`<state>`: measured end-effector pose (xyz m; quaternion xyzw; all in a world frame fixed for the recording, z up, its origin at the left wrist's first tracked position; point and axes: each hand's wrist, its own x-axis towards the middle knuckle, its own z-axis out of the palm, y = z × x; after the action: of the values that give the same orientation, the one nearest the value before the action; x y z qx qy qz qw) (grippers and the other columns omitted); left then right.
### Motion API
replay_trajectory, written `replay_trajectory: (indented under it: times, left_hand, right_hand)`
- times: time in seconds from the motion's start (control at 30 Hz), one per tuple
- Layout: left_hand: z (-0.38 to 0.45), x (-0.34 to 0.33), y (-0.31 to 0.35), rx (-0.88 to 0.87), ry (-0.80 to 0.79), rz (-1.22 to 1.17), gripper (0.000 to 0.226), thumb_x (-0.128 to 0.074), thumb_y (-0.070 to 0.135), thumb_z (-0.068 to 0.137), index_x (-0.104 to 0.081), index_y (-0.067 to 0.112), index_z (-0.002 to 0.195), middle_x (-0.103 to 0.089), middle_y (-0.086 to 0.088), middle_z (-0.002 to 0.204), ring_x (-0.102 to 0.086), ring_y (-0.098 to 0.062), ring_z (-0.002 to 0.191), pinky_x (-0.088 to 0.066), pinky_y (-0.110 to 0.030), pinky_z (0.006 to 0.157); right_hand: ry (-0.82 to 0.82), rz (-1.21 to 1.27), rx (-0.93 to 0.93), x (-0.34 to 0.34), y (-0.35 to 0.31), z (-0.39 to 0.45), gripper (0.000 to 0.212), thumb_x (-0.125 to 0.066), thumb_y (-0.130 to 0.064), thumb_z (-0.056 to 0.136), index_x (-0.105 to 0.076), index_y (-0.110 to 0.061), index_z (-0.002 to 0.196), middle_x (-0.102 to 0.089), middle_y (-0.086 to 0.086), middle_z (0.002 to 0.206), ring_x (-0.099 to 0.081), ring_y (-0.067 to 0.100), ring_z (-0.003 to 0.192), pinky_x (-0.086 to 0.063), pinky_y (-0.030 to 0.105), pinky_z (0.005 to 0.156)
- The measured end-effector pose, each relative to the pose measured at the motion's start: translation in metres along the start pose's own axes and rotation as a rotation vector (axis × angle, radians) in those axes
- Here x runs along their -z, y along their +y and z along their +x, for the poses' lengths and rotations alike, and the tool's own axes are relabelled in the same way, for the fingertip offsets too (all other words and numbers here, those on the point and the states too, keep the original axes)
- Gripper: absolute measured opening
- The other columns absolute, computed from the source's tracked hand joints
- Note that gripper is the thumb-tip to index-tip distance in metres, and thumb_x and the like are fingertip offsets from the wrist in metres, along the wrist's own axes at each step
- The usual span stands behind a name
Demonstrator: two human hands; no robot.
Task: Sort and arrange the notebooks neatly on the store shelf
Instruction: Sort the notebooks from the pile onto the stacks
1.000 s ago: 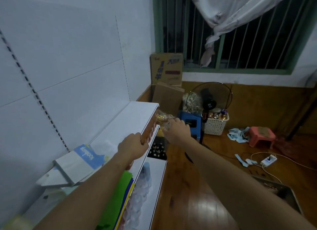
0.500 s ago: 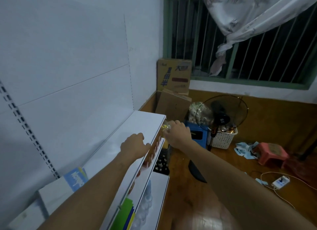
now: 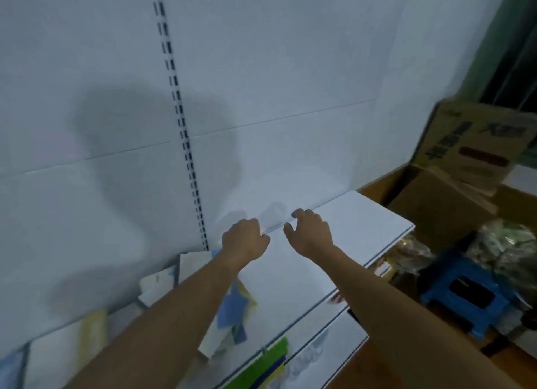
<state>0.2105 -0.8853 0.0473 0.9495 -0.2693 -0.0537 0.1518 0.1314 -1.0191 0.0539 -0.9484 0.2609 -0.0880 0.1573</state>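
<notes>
Notebooks look light, thin and floppy; best pinched along the spine. Left hand curled, empty; right hand loosely spread over shelf.

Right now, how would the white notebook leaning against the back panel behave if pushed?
The white notebook stands propped and tilted, so it would probably topple or slide. It looks thin, so likely light and somewhat bendy. Its cover may be slippery on the smooth shelf.
</notes>
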Motion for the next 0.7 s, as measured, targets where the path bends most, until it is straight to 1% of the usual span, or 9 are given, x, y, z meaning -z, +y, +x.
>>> replay_trajectory:
  times: [0.07,0.13,0.23,0.3,0.4,0.47,0.57,0.7]
  left_hand:
    - [-0.006,0.006,-0.028,0.103,0.022,-0.016,0.031,-0.048,0.036,0.089,-0.059,0.012,0.107,-0.062,-0.007,0.106,-0.06,-0.025,0.093,-0.049,-0.033,0.077]
    - [-0.016,0.012,-0.053,0.206,0.061,-0.036,0.029,-0.048,0.034,0.089,-0.058,0.011,0.104,-0.062,-0.008,0.105,-0.06,-0.026,0.093,-0.05,-0.035,0.08]
    - [-0.04,0.011,-0.087,0.339,0.14,-0.069,0.03,-0.05,0.032,0.091,-0.058,0.009,0.109,-0.062,-0.009,0.112,-0.059,-0.025,0.102,-0.045,-0.029,0.081]
    - [-0.059,0.004,-0.106,0.427,0.151,-0.067,0.037,-0.052,0.035,0.09,-0.055,0.011,0.118,-0.059,-0.009,0.12,-0.056,-0.025,0.109,-0.044,-0.03,0.086]
    - [-0.085,-0.011,-0.125,0.603,0.074,-0.028,0.059,-0.056,0.053,0.084,-0.049,0.011,0.125,-0.054,-0.011,0.126,-0.051,-0.028,0.116,-0.046,-0.038,0.094]
    - [-0.098,-0.02,-0.127,0.69,0.051,0.002,0.072,-0.057,0.063,0.079,-0.046,0.01,0.127,-0.049,-0.012,0.128,-0.047,-0.028,0.119,-0.045,-0.04,0.095]
    - [-0.109,-0.028,-0.119,0.77,0.12,0.014,0.079,-0.063,0.064,0.075,-0.039,0.01,0.128,-0.044,-0.013,0.13,-0.043,-0.029,0.123,-0.044,-0.04,0.094]
    - [-0.116,-0.031,-0.117,0.864,0.154,-0.051,0.086,-0.068,0.065,0.069,-0.037,0.009,0.128,-0.046,-0.014,0.131,-0.046,-0.031,0.121,-0.044,-0.041,0.093]
  right_hand:
    - [-0.06,0.04,0.083,-0.016,-0.024,0.01,0.046,-0.041,-0.043,0.095,-0.046,-0.016,0.133,-0.052,0.007,0.131,-0.048,0.026,0.121,-0.037,0.038,0.099]
    - [-0.115,0.075,0.17,-0.033,-0.047,0.014,0.046,-0.041,-0.043,0.095,-0.046,-0.016,0.132,-0.052,0.007,0.13,-0.048,0.026,0.12,-0.038,0.037,0.098]
    - [-0.189,0.091,0.289,-0.061,-0.075,0.01,0.046,-0.043,-0.043,0.094,-0.048,-0.016,0.13,-0.053,0.007,0.128,-0.05,0.026,0.118,-0.04,0.036,0.097]
    - [-0.26,0.081,0.336,-0.079,-0.085,0.004,0.044,-0.043,-0.042,0.094,-0.048,-0.014,0.128,-0.053,0.008,0.126,-0.05,0.027,0.117,-0.041,0.037,0.096]
    - [-0.358,0.058,0.333,-0.1,-0.091,-0.005,0.043,-0.044,-0.039,0.092,-0.045,-0.012,0.126,-0.051,0.01,0.126,-0.049,0.029,0.118,-0.039,0.038,0.097]
    - [-0.392,0.061,0.3,-0.11,-0.088,-0.012,0.049,-0.046,-0.04,0.092,-0.04,-0.012,0.131,-0.048,0.011,0.127,-0.048,0.03,0.119,-0.039,0.038,0.098]
    - [-0.424,0.082,0.266,-0.118,-0.084,-0.02,0.058,-0.048,-0.046,0.09,-0.034,-0.011,0.135,-0.047,0.012,0.127,-0.048,0.03,0.118,-0.04,0.039,0.096]
    - [-0.415,0.082,0.274,-0.119,-0.083,-0.026,0.06,-0.05,-0.051,0.088,-0.037,-0.011,0.131,-0.049,0.012,0.122,-0.05,0.029,0.114,-0.043,0.04,0.092]
